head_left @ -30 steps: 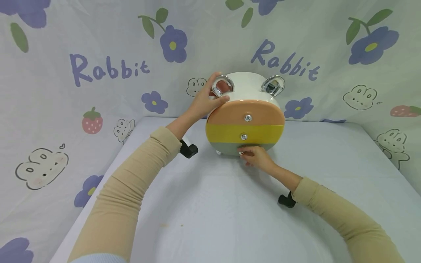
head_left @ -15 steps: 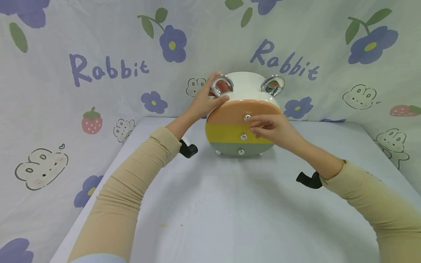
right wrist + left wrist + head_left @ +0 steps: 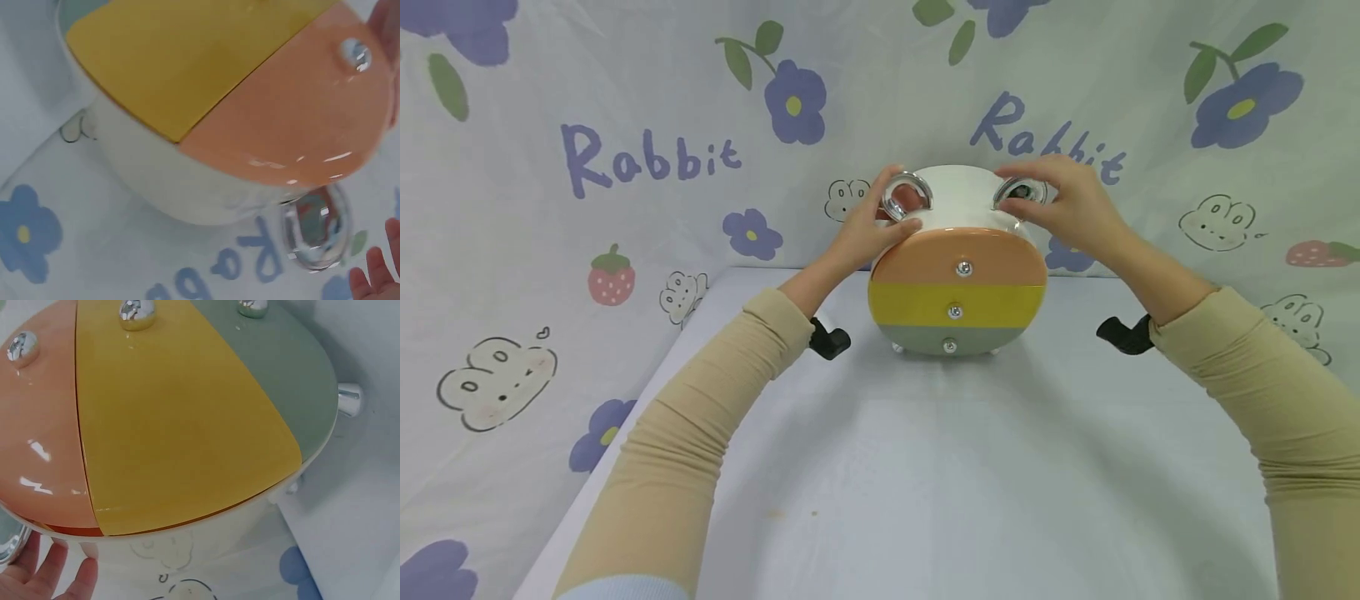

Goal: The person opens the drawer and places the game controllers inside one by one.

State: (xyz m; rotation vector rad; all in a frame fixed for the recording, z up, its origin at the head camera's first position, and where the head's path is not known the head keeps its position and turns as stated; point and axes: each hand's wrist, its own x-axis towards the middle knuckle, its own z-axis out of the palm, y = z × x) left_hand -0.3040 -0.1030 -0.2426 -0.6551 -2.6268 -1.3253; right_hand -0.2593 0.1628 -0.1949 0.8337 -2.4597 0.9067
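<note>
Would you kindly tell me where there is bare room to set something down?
The tabletop lies bare before the three-drawer cabinet, between both sleeves; crowding is at the chrome ears, beside left grip and right grip.

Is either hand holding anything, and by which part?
The left hand holds the cabinet at its upper left, around the silver ear; the right hand, nothing.

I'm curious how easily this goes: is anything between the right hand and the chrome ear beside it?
Nothing visible stands between the right hand and the chrome ear on that side of the cabinet. In the right wrist view only background cloth shows between them. The left hand is at the other ear.
</note>
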